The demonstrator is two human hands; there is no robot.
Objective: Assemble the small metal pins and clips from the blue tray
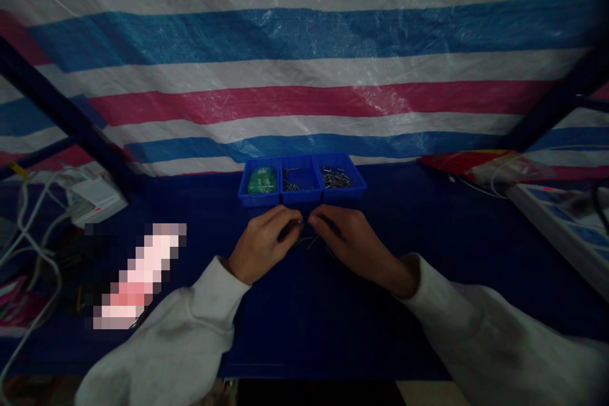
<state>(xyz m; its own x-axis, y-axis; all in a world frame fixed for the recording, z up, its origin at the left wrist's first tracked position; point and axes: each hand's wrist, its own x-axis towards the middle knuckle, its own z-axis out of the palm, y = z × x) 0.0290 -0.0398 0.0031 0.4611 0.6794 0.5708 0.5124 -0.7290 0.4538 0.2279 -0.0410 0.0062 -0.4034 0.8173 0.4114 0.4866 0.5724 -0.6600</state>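
Note:
My left hand (264, 244) and my right hand (354, 242) are close together over the blue table, with fingertips almost meeting. Thumb and forefinger are pinched on each hand. Whatever they hold is too small and dark to name. Thin pale strands (313, 242) show just below the fingertips. Just beyond the hands stands a row of blue plastic bins. A green, shiny bundle (262, 181) fills the left bin (242, 193). The middle bin (307, 191) has a few small metal pins (291, 186), and the right bin (359, 189) carries many small metal pieces (337, 177).
At the left lie a blurred-out bright object (143, 276), white cables (47, 250) and a white box (99, 200). Toward the right are a red and yellow packet (469, 165) and a large flat box (561, 228). Behind the table (304, 330) hangs a striped plastic sheet (304, 32).

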